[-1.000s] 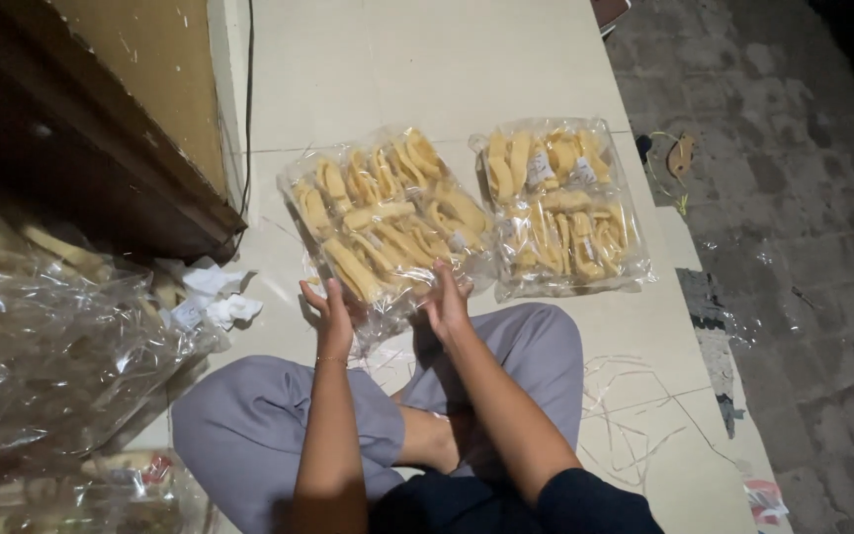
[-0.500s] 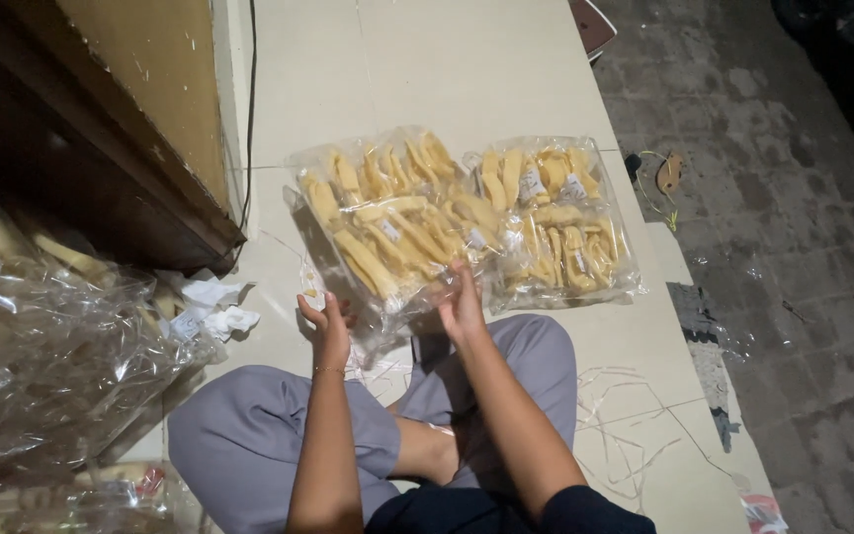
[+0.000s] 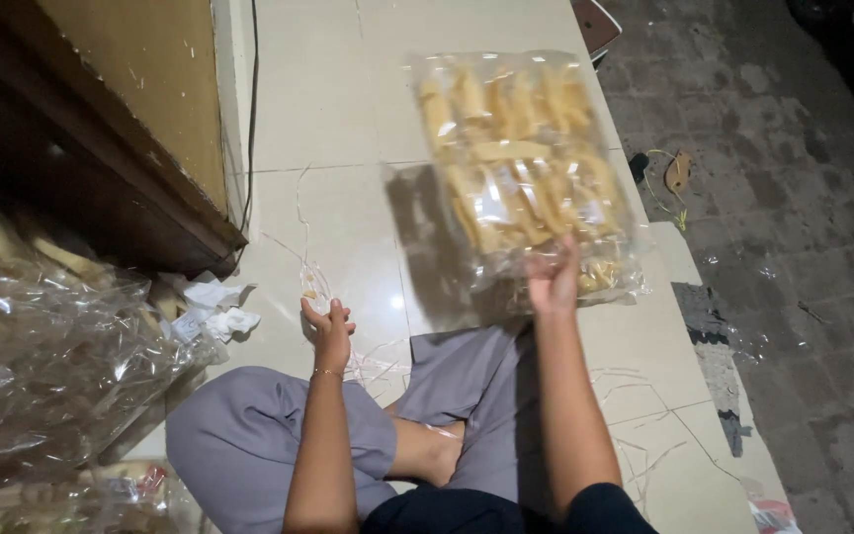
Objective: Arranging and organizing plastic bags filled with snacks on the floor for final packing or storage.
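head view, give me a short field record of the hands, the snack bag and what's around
right hand: lifted, grip closed on the lower edge of the snack bag
snack bag: clear plastic, filled with pale yellow sticks, held up off the floor, blurred
left hand: low over the tiled floor, fingers curled at thin plastic strings
person: sits cross-legged in grey trousers
left side: heap of clear plastic bags, crumpled white paper, wooden door

Dim, warm light from overhead — a bright glare spot on the glossy floor tiles [image 3: 399, 302]. The raised packet of snacks [image 3: 521, 168] is motion-blurred and throws a soft shadow leftward; the left edge falls dark.
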